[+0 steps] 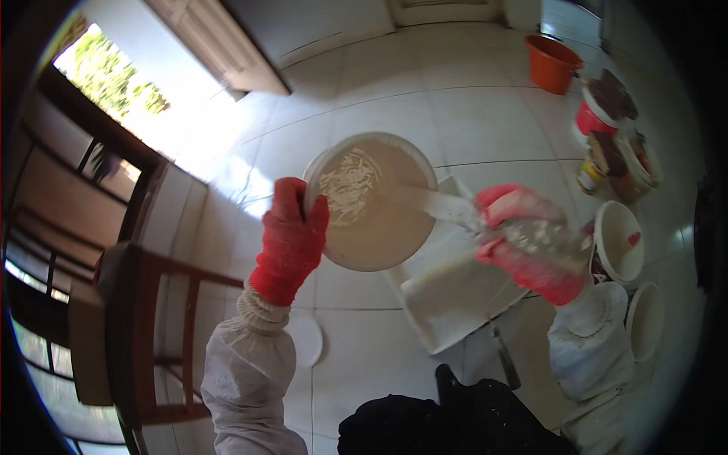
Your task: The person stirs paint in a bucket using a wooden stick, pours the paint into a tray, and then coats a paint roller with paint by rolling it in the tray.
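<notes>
Left fingers (289, 194) grip a bucket (379, 137), the can's yellow label (588, 177) blurred.

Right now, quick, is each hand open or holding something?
Left hand: closed on the bucket rim.
Right hand: closed on a long pale object, kind unclear.

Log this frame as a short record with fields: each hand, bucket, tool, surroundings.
Left grip: red-gloved, holding the rim of a round, pale, plastic-looking bucket
Right grip: red glove smeared white, closed around a long pale paddle
Contents: beige liquid, lighter patch at left
Paddle: far end inside the bucket
Nearby: white rectangular tray, orange round bucket
Floor: pale tiles
</notes>
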The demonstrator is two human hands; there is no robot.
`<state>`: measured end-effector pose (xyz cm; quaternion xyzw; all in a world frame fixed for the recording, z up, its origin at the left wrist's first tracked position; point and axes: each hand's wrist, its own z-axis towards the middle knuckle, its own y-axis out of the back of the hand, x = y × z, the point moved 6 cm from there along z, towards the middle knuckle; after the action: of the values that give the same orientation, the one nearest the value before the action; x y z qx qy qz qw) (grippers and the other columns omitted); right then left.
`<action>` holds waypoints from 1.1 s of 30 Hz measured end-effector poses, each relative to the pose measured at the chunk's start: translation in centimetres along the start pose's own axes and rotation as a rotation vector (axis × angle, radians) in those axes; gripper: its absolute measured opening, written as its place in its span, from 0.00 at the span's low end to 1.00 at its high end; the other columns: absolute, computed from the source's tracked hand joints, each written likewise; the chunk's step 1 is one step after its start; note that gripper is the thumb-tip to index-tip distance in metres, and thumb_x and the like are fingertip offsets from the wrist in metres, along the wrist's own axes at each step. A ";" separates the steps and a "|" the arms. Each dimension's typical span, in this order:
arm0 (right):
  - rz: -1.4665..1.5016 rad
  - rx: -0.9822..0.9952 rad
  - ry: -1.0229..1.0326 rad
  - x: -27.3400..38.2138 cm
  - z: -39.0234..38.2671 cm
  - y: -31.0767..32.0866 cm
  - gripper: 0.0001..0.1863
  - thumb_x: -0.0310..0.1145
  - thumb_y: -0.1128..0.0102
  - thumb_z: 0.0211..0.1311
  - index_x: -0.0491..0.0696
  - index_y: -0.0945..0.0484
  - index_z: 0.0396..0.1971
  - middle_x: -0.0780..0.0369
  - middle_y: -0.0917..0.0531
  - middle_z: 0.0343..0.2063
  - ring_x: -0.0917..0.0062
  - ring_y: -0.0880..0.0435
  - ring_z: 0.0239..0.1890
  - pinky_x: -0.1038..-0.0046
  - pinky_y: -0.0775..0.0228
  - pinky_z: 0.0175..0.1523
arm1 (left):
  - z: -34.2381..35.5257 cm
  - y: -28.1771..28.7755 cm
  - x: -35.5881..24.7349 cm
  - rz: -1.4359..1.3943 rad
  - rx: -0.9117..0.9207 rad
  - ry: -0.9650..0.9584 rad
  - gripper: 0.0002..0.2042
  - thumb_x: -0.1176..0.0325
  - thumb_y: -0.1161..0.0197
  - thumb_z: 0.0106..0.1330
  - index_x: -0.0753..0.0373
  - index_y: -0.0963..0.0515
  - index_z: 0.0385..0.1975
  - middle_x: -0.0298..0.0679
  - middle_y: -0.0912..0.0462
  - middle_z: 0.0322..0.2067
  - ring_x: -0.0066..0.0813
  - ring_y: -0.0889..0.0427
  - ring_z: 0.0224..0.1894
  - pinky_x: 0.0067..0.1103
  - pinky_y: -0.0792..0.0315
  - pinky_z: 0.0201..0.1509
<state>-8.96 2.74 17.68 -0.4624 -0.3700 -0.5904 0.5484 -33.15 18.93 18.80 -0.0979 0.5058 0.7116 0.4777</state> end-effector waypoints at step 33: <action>-0.189 0.039 -0.179 -7.8 1.2 -9.4 0.05 0.28 0.41 0.61 0.43 0.22 0.35 0.66 0.19 0.26 0.86 0.20 0.29 0.82 0.27 0.36 | -1.6 -1.2 14.4 0.469 0.314 -0.046 0.11 0.64 0.44 0.62 0.59 0.26 0.41 0.46 0.23 0.35 0.48 0.23 0.39 0.36 0.27 0.42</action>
<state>-18.33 7.42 11.32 -0.4656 -0.4709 -0.5882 0.4642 -40.33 26.03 8.31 0.1131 0.6076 0.7177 0.3209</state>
